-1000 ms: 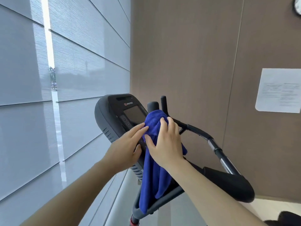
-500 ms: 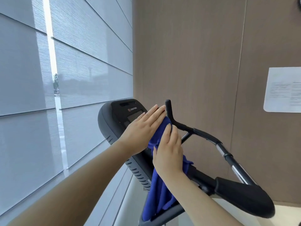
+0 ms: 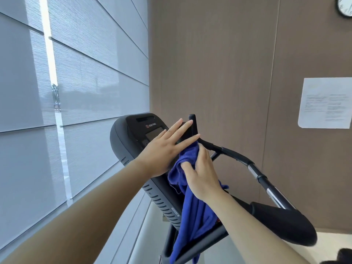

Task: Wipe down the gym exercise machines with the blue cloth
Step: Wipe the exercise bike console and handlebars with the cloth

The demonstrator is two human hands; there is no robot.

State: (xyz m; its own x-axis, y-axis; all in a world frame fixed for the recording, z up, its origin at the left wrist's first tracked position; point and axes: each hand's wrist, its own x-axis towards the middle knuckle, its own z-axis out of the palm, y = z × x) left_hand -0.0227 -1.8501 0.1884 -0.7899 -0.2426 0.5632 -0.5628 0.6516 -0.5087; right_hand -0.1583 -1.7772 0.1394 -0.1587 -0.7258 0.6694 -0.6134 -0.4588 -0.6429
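A black exercise machine console (image 3: 129, 134) with a small screen stands in front of me, its handlebar (image 3: 234, 156) curving off to the right. The blue cloth (image 3: 194, 210) is bunched near the console's right side and hangs down over the lower bar. My right hand (image 3: 202, 174) presses and grips the bunched top of the cloth. My left hand (image 3: 167, 147) lies flat with fingers spread over the console's screen, just left of the cloth, its fingertips near an upright black grip (image 3: 192, 122).
A padded black armrest (image 3: 282, 223) juts out at lower right. Window blinds (image 3: 76, 92) fill the left side. A brown wall (image 3: 219, 73) behind carries a paper notice (image 3: 325, 102) and a clock (image 3: 344, 6).
My left hand slid up and right across the console, fingers now spread flat. My right hand drew the cloth lower, uncovering the handlebar's upright grips.
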